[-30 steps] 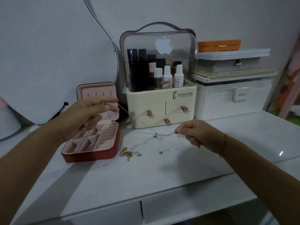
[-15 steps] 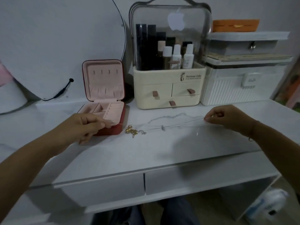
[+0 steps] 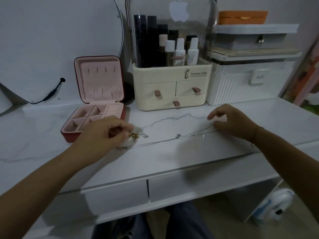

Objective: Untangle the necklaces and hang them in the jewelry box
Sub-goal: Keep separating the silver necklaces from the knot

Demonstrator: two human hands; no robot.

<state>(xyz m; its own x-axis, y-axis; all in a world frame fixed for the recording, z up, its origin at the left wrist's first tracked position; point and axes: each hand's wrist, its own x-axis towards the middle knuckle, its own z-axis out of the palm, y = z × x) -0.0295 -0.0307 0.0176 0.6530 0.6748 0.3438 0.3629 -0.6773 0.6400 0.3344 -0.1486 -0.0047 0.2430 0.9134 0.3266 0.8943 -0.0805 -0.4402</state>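
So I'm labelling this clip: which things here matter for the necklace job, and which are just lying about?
Job: silver chain, gold tangle, red jewelry box, left hand, right hand.
Lying about: cosmetics organizer, white ribbed case, orange box, round mirror.

A cream cosmetics organizer [image 3: 172,90] stands just beside a white ribbed case [image 3: 241,88]; a grey box [image 3: 250,43] and an orange box [image 3: 241,17] sit stacked above it.

The left hand [image 3: 101,133] covers part of the gold tangle [image 3: 133,135] and a near corner of the box [image 3: 98,80]. One end of the silver chain [image 3: 178,135] is lost under the right hand [image 3: 231,123]. The top edge crops the organizer [image 3: 172,94].
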